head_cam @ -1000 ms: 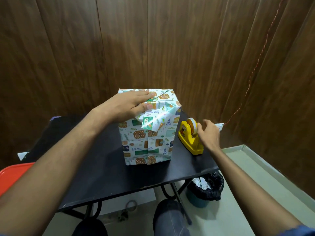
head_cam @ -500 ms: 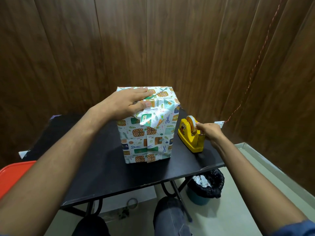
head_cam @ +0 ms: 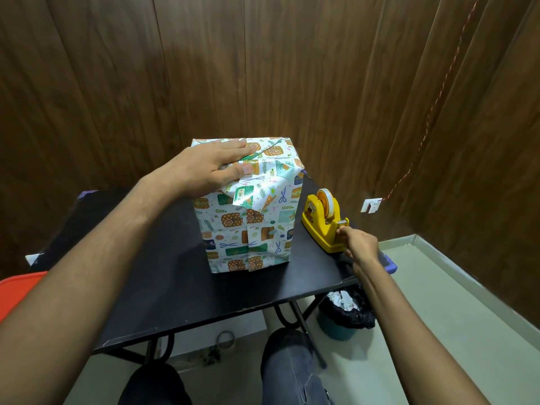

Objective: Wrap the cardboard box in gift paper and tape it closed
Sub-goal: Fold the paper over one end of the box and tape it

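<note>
Wrapped box (head_cam: 248, 211) upright at frame centre on black bench (head_cam: 163, 276). Left hand (head_cam: 204, 168) flat on top, fingers straight, pressing loose folded flap down. Right hand (head_cam: 358, 244), a second ago up at roll, now dropped to cutter end of yellow tape dispenser (head_cam: 324, 220) right of box; fingers pinched at tape end. Likely drawing strip; top flap not yet taped.

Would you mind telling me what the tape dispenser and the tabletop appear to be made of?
The tape dispenser looks like moulded plastic: uniform glossy yellow, rounded edges, with a small metallic-looking cutter at the front. The tabletop seems a thin black board with a matte finish, possibly laminate; its pale chipped corners suggest a coated surface, though the core cannot be told.
</note>
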